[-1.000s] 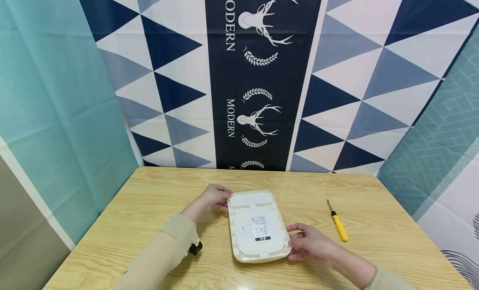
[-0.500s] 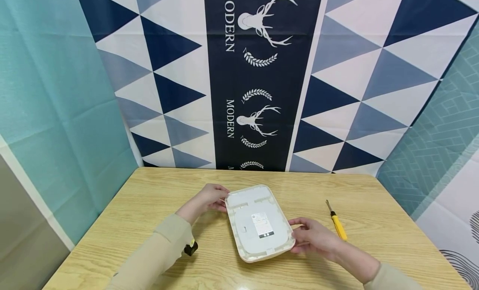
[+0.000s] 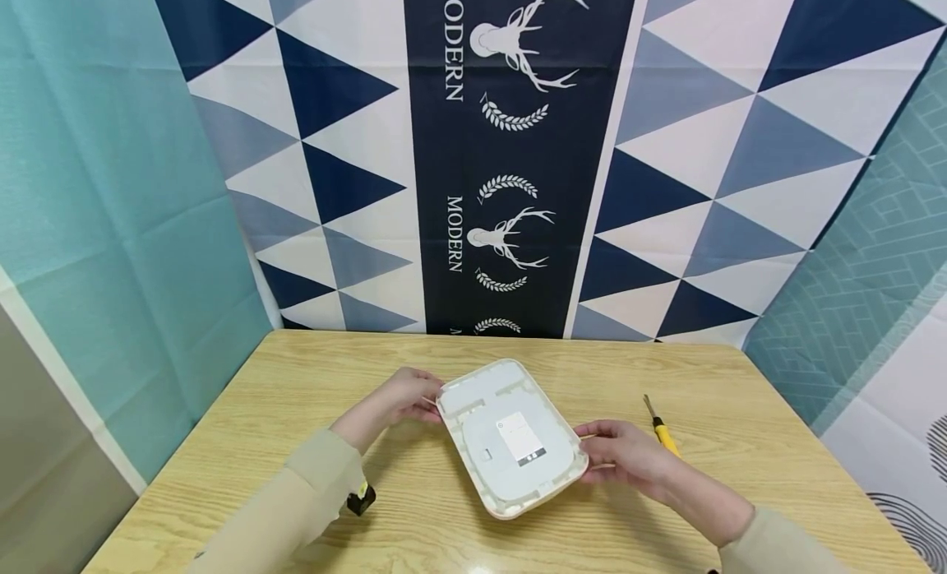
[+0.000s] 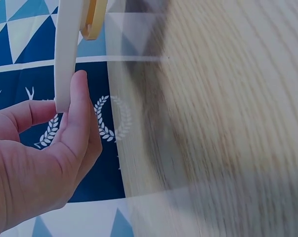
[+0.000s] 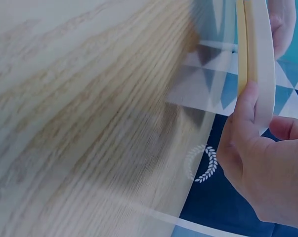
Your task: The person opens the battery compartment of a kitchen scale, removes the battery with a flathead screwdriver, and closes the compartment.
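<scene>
A white, flat, rounded-rectangular device (image 3: 543,422) is held off the wooden table, its label side toward the head camera and turned at a slant. My left hand (image 3: 407,393) pinches its far left corner; in the left wrist view, the left hand (image 4: 45,158) has thumb and fingers on opposite faces of the white edge. At the near right corner, my right hand (image 3: 625,457) grips the device. The right wrist view shows the right hand (image 5: 262,163) pinching the edge, where a cream-yellow layer (image 5: 242,49) lies along the white one.
A screwdriver (image 3: 666,438) with a yellow handle lies on the wooden table (image 3: 296,409) to the right, its handle end hidden behind the right hand. Patterned cloth (image 3: 503,187) hangs behind the table, with teal cloth (image 3: 111,187) on the left.
The device has rotated counterclockwise in both hands, its far end going left and its near end right. The left hand has moved slightly left, the right hand slightly right and away.
</scene>
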Demonstrator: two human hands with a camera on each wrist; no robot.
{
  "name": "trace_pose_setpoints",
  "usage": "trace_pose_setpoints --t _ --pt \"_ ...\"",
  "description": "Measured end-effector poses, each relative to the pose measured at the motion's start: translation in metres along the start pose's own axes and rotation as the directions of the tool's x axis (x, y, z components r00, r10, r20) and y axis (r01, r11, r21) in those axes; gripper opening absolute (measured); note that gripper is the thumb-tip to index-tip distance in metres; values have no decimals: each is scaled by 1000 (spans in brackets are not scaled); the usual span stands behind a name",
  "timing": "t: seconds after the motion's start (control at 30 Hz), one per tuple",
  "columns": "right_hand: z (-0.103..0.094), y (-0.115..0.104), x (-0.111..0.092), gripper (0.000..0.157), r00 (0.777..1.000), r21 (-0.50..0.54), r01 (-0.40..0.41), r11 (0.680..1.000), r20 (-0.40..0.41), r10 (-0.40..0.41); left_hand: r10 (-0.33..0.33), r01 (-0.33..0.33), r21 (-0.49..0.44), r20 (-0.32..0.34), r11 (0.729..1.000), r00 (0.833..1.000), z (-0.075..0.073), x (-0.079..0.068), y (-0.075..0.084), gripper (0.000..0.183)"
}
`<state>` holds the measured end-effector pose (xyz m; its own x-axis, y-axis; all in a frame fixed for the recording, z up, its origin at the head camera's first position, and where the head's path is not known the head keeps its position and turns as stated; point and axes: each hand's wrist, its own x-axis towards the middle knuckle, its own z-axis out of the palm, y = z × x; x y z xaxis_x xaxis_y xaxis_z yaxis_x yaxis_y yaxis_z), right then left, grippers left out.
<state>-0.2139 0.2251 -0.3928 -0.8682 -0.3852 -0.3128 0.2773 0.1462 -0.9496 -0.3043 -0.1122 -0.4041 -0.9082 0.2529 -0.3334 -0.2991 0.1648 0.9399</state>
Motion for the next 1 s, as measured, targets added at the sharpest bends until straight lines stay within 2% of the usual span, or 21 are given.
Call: trace_pose_setpoints --t 0.3,0.7,1.0 --pt "-7 -3 3 46 999 -5 36 999 -7 -36 -17 17 1 24 1000 1000 -3 -13 -2 40" --pt "-13 -7 10 54 999 16 32 999 -43 -32 -11 12 -13 66 1000 998 -7 -28 -7 39" --pt "-14 -11 17 51 996 11 67 998 -54 -66 -6 8 -33 58 999 998 -10 -34 -9 37"
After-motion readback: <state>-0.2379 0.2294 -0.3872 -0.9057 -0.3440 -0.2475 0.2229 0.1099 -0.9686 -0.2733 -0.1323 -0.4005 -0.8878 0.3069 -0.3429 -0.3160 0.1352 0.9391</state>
